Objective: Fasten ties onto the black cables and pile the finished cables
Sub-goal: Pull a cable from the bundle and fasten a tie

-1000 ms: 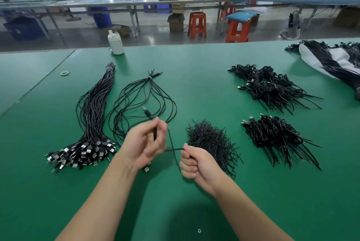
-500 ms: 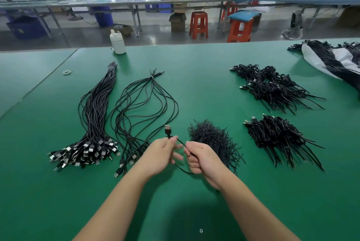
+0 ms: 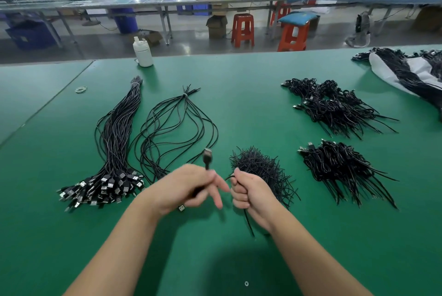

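In the head view, both hands work above the near middle of the green surface (image 3: 239, 85). The left hand (image 3: 184, 188) has its fingers (image 3: 216, 196) curled around a black cable (image 3: 207, 157), whose plug end stands up above the fist; one finger points out toward the other hand. The right hand (image 3: 248, 191) is clenched around the same cable, and a short black end hangs below this fist.

Just behind the right hand lies the heap of black ties (image 3: 260, 169). Toward the left edge lies a thick bundle of cables (image 3: 114, 138) with plugs at its near end, and beside it a thinner, looser bundle (image 3: 172, 126). Toward the right edge are two piles of finished cables, one nearer (image 3: 339, 166) and one farther (image 3: 334, 104). A white bottle (image 3: 142, 53) stands at the far edge.
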`<action>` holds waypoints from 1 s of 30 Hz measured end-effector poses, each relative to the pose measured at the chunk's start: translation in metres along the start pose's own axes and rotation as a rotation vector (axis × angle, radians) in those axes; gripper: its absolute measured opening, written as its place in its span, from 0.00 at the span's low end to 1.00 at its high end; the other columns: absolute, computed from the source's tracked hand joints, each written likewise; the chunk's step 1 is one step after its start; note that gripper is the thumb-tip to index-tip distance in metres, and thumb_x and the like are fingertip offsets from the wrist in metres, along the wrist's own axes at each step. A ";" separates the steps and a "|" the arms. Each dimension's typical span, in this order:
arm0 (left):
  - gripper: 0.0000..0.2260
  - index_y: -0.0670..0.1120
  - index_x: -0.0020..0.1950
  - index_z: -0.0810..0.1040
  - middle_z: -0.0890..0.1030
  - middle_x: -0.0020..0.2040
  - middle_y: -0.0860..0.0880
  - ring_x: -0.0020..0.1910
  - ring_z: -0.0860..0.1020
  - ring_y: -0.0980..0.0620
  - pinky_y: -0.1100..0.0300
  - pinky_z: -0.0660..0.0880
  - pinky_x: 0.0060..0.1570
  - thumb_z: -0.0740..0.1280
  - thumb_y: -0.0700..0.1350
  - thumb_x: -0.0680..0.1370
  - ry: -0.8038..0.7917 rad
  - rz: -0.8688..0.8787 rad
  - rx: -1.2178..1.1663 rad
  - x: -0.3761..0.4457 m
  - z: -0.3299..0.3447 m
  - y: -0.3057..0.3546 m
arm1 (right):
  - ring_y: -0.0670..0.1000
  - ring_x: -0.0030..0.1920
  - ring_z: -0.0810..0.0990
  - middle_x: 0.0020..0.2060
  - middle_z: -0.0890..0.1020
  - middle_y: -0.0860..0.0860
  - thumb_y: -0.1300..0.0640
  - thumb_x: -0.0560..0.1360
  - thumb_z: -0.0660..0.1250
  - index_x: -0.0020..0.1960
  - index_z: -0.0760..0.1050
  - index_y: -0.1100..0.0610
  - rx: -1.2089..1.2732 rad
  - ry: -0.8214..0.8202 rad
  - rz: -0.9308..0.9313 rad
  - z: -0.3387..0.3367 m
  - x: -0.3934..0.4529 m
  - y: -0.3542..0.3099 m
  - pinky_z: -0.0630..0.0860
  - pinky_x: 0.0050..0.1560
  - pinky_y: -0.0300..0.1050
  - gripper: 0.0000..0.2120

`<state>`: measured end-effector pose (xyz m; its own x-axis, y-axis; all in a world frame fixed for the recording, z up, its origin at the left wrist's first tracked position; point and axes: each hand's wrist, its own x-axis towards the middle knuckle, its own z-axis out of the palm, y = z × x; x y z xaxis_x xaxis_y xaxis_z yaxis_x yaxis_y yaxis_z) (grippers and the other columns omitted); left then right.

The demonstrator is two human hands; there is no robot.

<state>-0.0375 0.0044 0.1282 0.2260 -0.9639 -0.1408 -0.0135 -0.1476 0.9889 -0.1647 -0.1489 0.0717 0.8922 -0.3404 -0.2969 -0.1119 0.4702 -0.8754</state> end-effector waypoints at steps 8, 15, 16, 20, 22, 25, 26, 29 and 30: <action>0.14 0.46 0.57 0.81 0.86 0.41 0.53 0.34 0.80 0.52 0.59 0.77 0.40 0.56 0.49 0.85 0.444 -0.181 0.338 0.017 0.016 -0.016 | 0.46 0.27 0.55 0.26 0.62 0.44 0.51 0.85 0.56 0.39 0.69 0.52 -0.320 -0.123 -0.045 0.015 -0.011 -0.023 0.50 0.29 0.43 0.16; 0.17 0.34 0.63 0.75 0.82 0.58 0.37 0.60 0.81 0.41 0.55 0.79 0.57 0.54 0.45 0.84 0.424 0.051 -0.575 0.032 0.037 -0.013 | 0.47 0.24 0.67 0.27 0.69 0.49 0.59 0.85 0.56 0.43 0.74 0.58 -0.610 -0.203 -0.130 0.019 -0.024 -0.019 0.68 0.26 0.39 0.14; 0.17 0.34 0.62 0.75 0.82 0.58 0.36 0.59 0.82 0.41 0.56 0.80 0.54 0.54 0.45 0.84 0.430 0.060 -0.608 0.033 0.039 -0.011 | 0.48 0.25 0.71 0.27 0.72 0.50 0.59 0.84 0.57 0.42 0.75 0.58 -0.682 -0.182 -0.159 0.019 -0.023 -0.018 0.72 0.28 0.41 0.14; 0.14 0.34 0.56 0.76 0.84 0.51 0.36 0.51 0.84 0.41 0.56 0.81 0.47 0.58 0.44 0.82 0.477 0.082 -0.627 0.034 0.044 -0.009 | 0.49 0.29 0.77 0.30 0.81 0.52 0.57 0.84 0.58 0.41 0.77 0.57 -0.790 -0.111 -0.168 0.013 -0.018 -0.016 0.79 0.40 0.46 0.15; 0.14 0.35 0.54 0.76 0.84 0.48 0.36 0.47 0.85 0.41 0.55 0.82 0.47 0.61 0.45 0.79 0.494 0.093 -0.626 0.033 0.045 -0.009 | 0.49 0.30 0.79 0.30 0.82 0.53 0.54 0.84 0.59 0.40 0.78 0.58 -0.798 -0.091 -0.123 0.008 -0.016 -0.014 0.79 0.41 0.46 0.17; 0.12 0.36 0.51 0.76 0.84 0.43 0.39 0.42 0.85 0.44 0.56 0.82 0.45 0.61 0.45 0.79 0.509 0.109 -0.651 0.034 0.045 -0.008 | 0.50 0.32 0.82 0.34 0.85 0.55 0.50 0.83 0.60 0.41 0.80 0.61 -0.826 -0.030 -0.104 0.003 -0.015 -0.010 0.81 0.44 0.46 0.19; 0.11 0.37 0.51 0.76 0.84 0.41 0.40 0.39 0.84 0.45 0.56 0.82 0.43 0.61 0.45 0.80 0.508 0.106 -0.656 0.034 0.045 -0.008 | 0.50 0.34 0.83 0.36 0.86 0.54 0.50 0.83 0.61 0.42 0.81 0.61 -0.827 -0.013 -0.107 0.001 -0.014 -0.008 0.81 0.45 0.44 0.19; 0.10 0.40 0.48 0.75 0.81 0.36 0.45 0.33 0.81 0.49 0.58 0.79 0.33 0.61 0.47 0.79 0.478 0.051 -0.627 0.034 0.046 -0.011 | 0.44 0.42 0.84 0.42 0.86 0.50 0.54 0.81 0.64 0.51 0.82 0.56 -0.766 -0.049 -0.104 -0.002 -0.013 -0.008 0.79 0.51 0.37 0.09; 0.10 0.41 0.48 0.74 0.80 0.35 0.45 0.32 0.80 0.49 0.57 0.77 0.32 0.62 0.47 0.78 0.461 0.032 -0.626 0.034 0.047 -0.014 | 0.44 0.45 0.83 0.43 0.86 0.50 0.58 0.81 0.66 0.53 0.81 0.55 -0.681 -0.095 -0.098 -0.003 -0.014 -0.009 0.78 0.56 0.39 0.05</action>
<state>-0.0749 -0.0369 0.1075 0.6191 -0.7557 -0.2138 0.4946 0.1637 0.8536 -0.1771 -0.1508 0.0827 0.9431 -0.2680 -0.1969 -0.2510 -0.1852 -0.9501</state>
